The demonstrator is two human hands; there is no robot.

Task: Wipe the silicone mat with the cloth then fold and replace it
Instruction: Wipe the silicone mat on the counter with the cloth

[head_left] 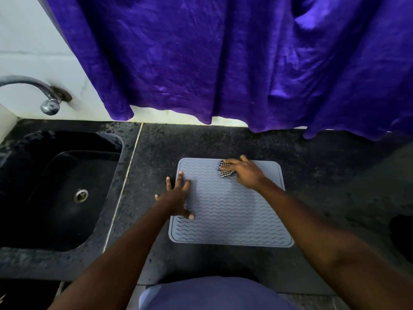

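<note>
A grey-blue silicone mat (230, 215) with wavy ridges lies flat on the dark counter. My left hand (176, 196) is spread open and pressed on the mat's left edge, fingers apart. My right hand (244, 173) rests near the mat's far right corner, pressing a small black-and-white checked cloth (224, 172) against the mat. Most of the cloth is hidden under my fingers.
A black sink (60, 193) with a metal drain sits to the left, a chrome tap (48, 99) above it on the wall. A purple curtain (234, 63) hangs over the counter's back edge. Dark speckled counter (335, 175) surrounds the mat.
</note>
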